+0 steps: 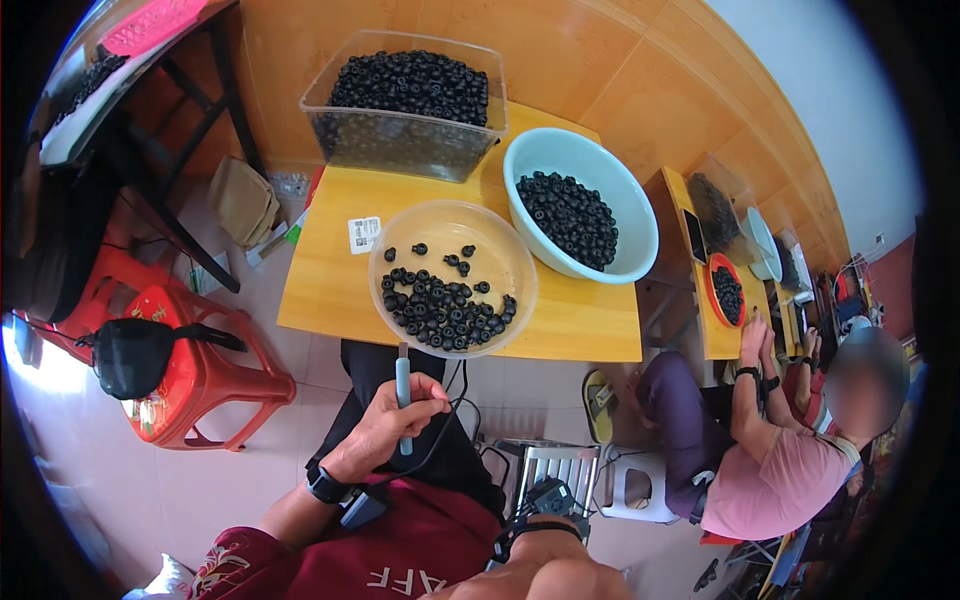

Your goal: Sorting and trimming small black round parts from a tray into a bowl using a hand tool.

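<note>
My left hand (395, 420) is closed around a slim tool with a grey-blue handle (403, 385) and a narrow flat tip pointing up. Its thumb and forefinger meet to the right; whether a small piece sits between them I cannot make out. Just beyond the hand, at the table's front edge, stands a round clear plastic tub (455, 215) with small black ring-shaped rubber parts (440, 310), mostly on its near side. My right hand (550, 578) is at the bottom edge, close up, with its fingers largely hidden.
A clear rectangular bin (400, 150) and a light blue basin (640, 235), both holding black parts, stand on the yellow table (325, 285). A red stool (215, 370) is at left. At right, a co-worker in a pink shirt (775, 485) sits by another table with a red bowl (712, 290).
</note>
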`<state>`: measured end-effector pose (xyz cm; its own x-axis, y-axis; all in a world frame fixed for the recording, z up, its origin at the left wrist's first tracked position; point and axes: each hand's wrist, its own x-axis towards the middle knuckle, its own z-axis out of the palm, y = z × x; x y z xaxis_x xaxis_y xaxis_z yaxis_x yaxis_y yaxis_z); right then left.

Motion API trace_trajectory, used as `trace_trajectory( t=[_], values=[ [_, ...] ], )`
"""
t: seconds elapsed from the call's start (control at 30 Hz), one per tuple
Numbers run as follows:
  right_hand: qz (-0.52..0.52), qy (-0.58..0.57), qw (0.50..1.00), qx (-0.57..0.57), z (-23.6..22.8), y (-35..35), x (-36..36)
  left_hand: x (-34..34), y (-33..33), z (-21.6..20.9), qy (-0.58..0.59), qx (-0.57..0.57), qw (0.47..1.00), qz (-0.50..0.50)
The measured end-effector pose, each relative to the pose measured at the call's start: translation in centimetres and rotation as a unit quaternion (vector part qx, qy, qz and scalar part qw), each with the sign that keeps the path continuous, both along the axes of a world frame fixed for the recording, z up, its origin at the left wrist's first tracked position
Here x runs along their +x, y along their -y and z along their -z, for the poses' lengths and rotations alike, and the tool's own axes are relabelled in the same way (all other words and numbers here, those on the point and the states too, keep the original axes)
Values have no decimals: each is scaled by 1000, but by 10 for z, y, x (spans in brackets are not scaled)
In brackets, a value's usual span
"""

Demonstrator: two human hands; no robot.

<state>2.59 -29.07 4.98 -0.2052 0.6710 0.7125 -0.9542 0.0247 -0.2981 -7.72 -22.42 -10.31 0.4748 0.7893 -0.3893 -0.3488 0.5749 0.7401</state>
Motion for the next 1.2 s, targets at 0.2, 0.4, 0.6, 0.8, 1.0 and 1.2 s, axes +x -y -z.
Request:
trace_trajectory(
  t=[0.2,0.4,0.6,0.8,1.0,1.2],
  values=[
    [-99,23,989,111,-8,-23,18,1,-2,1,-21,10,1000,1],
    [69,14,996,55,-19,-16,6,2,-2,2,-23,1,1000,3],
    [258,116,958,49,-27,-13,6,-1,-1,3,-18,0,1000,-1],
    [275,85,933,216,-28,-41,11,0,-1,8,-14,-2,1000,-5],
    [394,184,900,-38,-34,3,-4,1,-1,8,-1,0,1000,-2],
    [351,171,915,103,-28,-27,12,2,-4,11,-7,-5,1000,6]
  ],
)
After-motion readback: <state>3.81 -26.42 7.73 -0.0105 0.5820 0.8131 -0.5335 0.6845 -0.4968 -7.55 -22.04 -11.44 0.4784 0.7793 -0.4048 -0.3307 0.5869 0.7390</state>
